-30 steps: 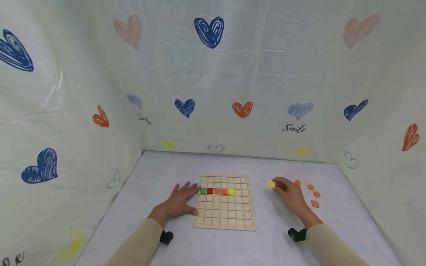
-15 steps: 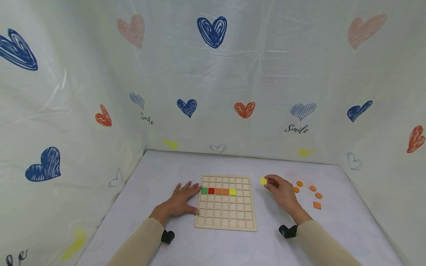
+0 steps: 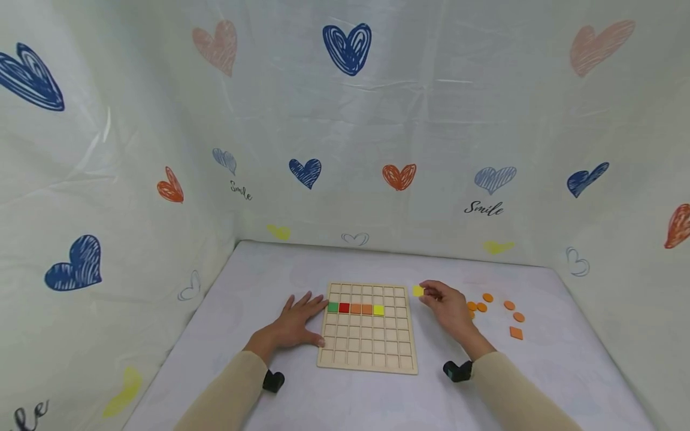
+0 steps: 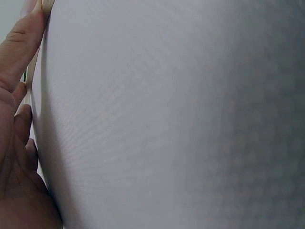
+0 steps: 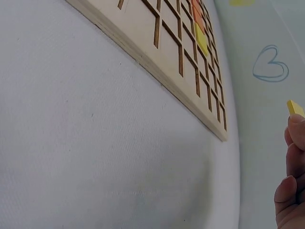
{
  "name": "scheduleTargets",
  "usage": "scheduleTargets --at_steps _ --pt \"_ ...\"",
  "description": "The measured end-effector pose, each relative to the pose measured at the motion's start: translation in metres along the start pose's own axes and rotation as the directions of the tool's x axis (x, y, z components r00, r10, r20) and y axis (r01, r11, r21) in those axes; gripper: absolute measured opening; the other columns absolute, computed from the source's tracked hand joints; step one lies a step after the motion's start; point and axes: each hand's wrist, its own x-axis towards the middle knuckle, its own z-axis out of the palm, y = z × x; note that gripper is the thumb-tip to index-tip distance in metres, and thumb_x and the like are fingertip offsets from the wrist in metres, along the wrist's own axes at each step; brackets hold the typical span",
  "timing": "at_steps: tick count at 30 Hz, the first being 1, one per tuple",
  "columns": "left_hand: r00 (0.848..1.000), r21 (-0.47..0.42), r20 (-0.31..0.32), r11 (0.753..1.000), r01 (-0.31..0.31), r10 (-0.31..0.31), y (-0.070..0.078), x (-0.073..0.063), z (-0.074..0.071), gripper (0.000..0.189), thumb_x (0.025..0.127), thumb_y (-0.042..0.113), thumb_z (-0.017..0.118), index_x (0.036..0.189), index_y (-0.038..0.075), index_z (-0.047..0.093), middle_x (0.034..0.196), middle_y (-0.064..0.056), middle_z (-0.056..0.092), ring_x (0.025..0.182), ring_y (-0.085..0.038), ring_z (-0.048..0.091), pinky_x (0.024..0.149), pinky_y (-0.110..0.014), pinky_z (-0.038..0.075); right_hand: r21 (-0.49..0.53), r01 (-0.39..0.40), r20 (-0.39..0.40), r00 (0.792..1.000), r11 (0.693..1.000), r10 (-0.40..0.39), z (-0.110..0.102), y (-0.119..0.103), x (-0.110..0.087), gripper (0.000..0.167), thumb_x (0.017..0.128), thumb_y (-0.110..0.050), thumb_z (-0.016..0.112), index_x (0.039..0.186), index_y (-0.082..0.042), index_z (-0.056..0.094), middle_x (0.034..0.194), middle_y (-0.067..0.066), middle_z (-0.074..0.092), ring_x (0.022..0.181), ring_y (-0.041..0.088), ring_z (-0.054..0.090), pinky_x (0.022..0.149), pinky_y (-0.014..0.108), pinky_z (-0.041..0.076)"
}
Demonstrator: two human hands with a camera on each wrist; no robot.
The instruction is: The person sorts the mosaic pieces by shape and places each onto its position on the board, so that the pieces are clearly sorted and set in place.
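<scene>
A wooden grid board (image 3: 368,369) lies on the table, with a row of square tiles across its upper half: a green tile (image 3: 333,307), a red tile (image 3: 344,307), two orange ones and a yellow one (image 3: 379,310). My left hand (image 3: 291,323) is spread flat, thumb and fingertips at the board's left edge. Between thumb and fingers my right hand (image 3: 448,308) pinches another yellow square tile (image 3: 418,291), held up just right of the board's upper right corner. The right wrist view shows that tile (image 5: 295,108) above the fingertips.
Right of my right hand lie several orange round pieces (image 3: 509,305) and one orange square tile (image 3: 516,333). A pale cloth covers the table (image 3: 280,263). Behind it hangs a white curtain (image 3: 345,120) printed with hearts.
My right hand has moved left toward the board with the yellow tile, uncovering more orange round pieces. The left hand stays at the board's edge. The head view has shifted slightly.
</scene>
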Motion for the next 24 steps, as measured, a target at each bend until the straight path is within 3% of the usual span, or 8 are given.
scheduleTargets --at_steps 24 --pt "1.0 0.004 0.0 1.0 0.006 -0.006 0.0 0.001 0.0 0.103 0.078 0.053 0.089 0.164 0.025 0.041 0.174 0.0 0.032 0.165 -0.031 0.013 0.133 -0.058 -0.003 0.02 0.018 0.022 1.0 1.0 -0.018 0.023 -0.011 0.001 0.026 0.096 -0.004 0.076 0.122 -0.007 0.075 0.102 0.007 0.073 0.092 0.021 0.062 0.071 0.02 0.052"
